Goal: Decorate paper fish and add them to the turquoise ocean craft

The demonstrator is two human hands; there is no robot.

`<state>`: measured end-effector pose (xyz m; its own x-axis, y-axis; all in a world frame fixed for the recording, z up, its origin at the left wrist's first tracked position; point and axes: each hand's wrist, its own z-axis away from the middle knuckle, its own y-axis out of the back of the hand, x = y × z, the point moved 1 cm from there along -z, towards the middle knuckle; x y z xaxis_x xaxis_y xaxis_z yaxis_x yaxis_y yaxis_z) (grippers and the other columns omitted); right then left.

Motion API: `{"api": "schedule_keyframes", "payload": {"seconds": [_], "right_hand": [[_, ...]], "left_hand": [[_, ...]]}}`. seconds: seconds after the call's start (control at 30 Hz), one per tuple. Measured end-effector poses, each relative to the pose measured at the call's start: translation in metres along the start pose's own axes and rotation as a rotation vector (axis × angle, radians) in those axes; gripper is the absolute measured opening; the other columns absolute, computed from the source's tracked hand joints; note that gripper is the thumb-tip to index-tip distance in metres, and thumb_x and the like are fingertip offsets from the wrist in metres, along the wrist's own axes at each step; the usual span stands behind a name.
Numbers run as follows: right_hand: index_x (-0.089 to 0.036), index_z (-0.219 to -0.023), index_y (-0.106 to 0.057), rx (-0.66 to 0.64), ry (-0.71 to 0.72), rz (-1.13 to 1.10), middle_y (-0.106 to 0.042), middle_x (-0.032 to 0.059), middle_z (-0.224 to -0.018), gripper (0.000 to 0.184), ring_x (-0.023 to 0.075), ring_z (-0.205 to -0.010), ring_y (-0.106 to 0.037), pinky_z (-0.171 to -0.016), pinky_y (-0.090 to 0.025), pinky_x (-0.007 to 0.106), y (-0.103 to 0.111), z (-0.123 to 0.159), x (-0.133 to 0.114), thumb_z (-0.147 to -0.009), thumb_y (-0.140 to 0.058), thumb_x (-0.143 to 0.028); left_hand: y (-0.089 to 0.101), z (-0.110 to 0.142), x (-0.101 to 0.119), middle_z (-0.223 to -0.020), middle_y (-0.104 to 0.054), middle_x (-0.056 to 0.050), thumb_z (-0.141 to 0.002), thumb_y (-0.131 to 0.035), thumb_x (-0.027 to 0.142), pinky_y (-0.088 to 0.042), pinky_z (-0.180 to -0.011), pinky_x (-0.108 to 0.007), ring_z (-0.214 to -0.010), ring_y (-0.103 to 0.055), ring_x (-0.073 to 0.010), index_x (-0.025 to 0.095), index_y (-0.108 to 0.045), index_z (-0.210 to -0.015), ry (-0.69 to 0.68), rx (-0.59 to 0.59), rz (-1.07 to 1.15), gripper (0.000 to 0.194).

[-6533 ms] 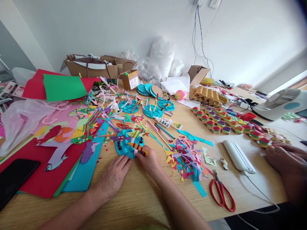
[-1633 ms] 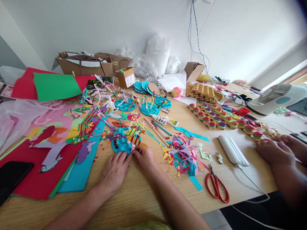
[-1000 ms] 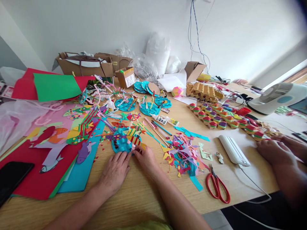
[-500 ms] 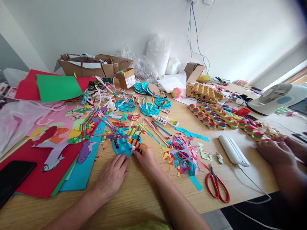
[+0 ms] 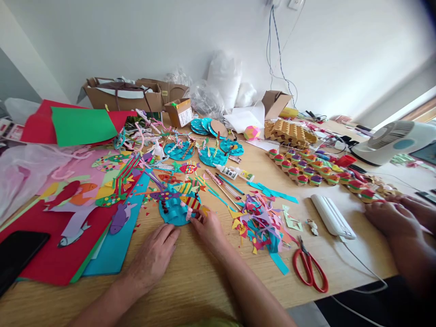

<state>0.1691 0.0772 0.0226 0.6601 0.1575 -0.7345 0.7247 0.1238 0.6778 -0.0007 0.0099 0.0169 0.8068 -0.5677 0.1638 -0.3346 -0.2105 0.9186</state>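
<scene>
Just at the blue disc [image 5: 176, 213] rim, right hand [image 5: 209, 227] has bare tabletop [image 5: 225, 221] rightward.

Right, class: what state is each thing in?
Round blue disc: flat, decorated.
Right hand: at disc's edge, grip unclear.
Left hand: resting beside disc.
Red-handled metal scissors: lying flat.
Two white plastic bottles: lying down.
Small brown cardboard box: top open.
Black rectangular phone: lying flat.
White plastic fan: on or off unclear.

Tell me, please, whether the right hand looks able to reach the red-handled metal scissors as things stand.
It likely can: the right hand rests by the round turquoise disc, and only low multicoloured paper scraps lie between it and the scissors.
</scene>
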Motion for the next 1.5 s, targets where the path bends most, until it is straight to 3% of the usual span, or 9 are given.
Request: {"api": "schedule_keyframes", "payload": {"seconds": [0.17, 0.37, 0.5, 0.67, 0.9, 1.1, 1.27, 1.37, 1.5], "right_hand": [[-0.018, -0.075, -0.063, 0.006, -0.012, 0.024, -0.062, 0.0016, -0.077, 0.011, 0.0132, -0.068, -0.056, -0.061, -0.04, 0.021, 0.005, 0.001, 0.003, -0.073, -0.058, -0.008], [-0.019, -0.077, -0.063, -0.006, -0.028, 0.054, -0.061, 0.001, -0.077, 0.014, 0.0134, -0.069, -0.056, -0.061, -0.038, 0.021, 0.018, 0.001, 0.004, -0.074, -0.057, -0.007], [-0.017, -0.081, -0.064, -0.017, -0.038, 0.077, -0.063, 0.0027, -0.079, 0.012, 0.0145, -0.07, -0.057, -0.063, -0.039, 0.024, 0.032, 0.007, 0.001, -0.075, -0.059, -0.009], [-0.018, -0.083, -0.065, -0.02, -0.033, 0.113, -0.064, 0.0028, -0.079, 0.01, 0.0157, -0.073, -0.059, -0.065, -0.041, 0.025, 0.047, 0.024, -0.002, -0.078, -0.058, -0.012], [-0.015, -0.087, -0.065, -0.097, -0.063, 0.145, -0.066, 0.0053, -0.084, 0.014, 0.015, -0.07, -0.059, -0.063, -0.042, 0.025, 0.049, 0.044, 0.002, -0.08, -0.055, -0.01], [-0.014, -0.086, -0.066, -0.124, -0.073, 0.186, -0.066, 0.0055, -0.083, 0.014, 0.0151, -0.071, -0.06, -0.064, -0.042, 0.024, 0.051, 0.053, 0.003, -0.081, -0.054, -0.009], [-0.015, -0.084, -0.066, -0.101, -0.057, 0.21, -0.065, 0.0047, -0.081, 0.014, 0.0148, -0.07, -0.06, -0.064, -0.043, 0.024, 0.053, 0.06, 0.006, -0.081, -0.053, -0.01], [-0.015, -0.083, -0.066, -0.077, -0.038, 0.21, -0.065, 0.0045, -0.079, 0.014, 0.015, -0.069, -0.06, -0.064, -0.044, 0.024, 0.053, 0.066, 0.011, -0.08, -0.053, -0.01], [-0.016, -0.08, -0.065, -0.014, 0.021, 0.209, -0.064, 0.0051, -0.076, 0.016, 0.0161, -0.069, -0.06, -0.063, -0.045, 0.025, 0.05, 0.074, 0.02, -0.081, -0.05, -0.012]], "left_hand": [[0.002, 0.002, -0.007, -0.104, -0.061, -0.01, -0.089, -0.032, 0.013, -0.052, -0.084, -0.035, -0.094, -0.06, -0.0212, 0.014, -0.058, -0.114, 0.043, 0.035, 0.044, 0.036], [0.01, 0.004, -0.015, -0.109, -0.062, -0.009, -0.088, -0.035, 0.016, -0.05, -0.089, -0.034, -0.101, -0.059, -0.0206, 0.019, -0.059, -0.117, 0.189, -0.006, 0.291, 0.038], [0.022, 0.001, -0.013, -0.112, -0.063, -0.01, -0.089, -0.039, 0.028, -0.051, -0.088, -0.037, -0.105, -0.059, -0.023, 0.02, -0.06, -0.116, 0.474, -0.072, 0.838, 0.036], [0.031, -0.002, -0.009, -0.11, -0.064, -0.013, -0.091, -0.033, 0.03, -0.052, -0.081, -0.037, -0.103, -0.06, -0.0235, 0.014, -0.061, -0.114, 0.837, -0.002, 1.611, 0.04], [0.04, -0.012, -0.002, -0.101, -0.066, -0.011, -0.091, -0.04, 0.019, -0.051, -0.073, -0.026, -0.094, -0.06, -0.0176, 0.013, -0.068, -0.102, 1.131, 0.044, 2.075, 0.031], [0.043, -0.018, 0.003, -0.095, -0.067, -0.011, -0.093, -0.035, 0.016, -0.052, -0.069, -0.027, -0.088, -0.062, -0.018, 0.011, -0.069, -0.098, 1.194, 0.047, 2.134, 0.035], [0.039, -0.013, 0.004, -0.086, -0.067, -0.008, -0.084, -0.055, 0.023, -0.051, -0.068, -0.026, -0.083, -0.061, -0.0181, 0.014, -0.071, -0.084, 1.111, 0.017, 2.028, 0.018], [0.035, -0.006, 0.002, -0.086, -0.067, -0.006, -0.078, -0.064, 0.037, -0.049, -0.071, -0.025, -0.085, -0.059, -0.0194, 0.017, -0.071, -0.08, 0.94, 0.016, 1.725, 0.021], [0.036, -0.001, -0.001, -0.076, -0.068, -0.003, -0.076, -0.062, 0.045, -0.048, -0.071, -0.025, -0.076, -0.06, -0.0183, 0.021, -0.071, -0.078, 0.722, -0.051, 1.251, 0.025]]}}
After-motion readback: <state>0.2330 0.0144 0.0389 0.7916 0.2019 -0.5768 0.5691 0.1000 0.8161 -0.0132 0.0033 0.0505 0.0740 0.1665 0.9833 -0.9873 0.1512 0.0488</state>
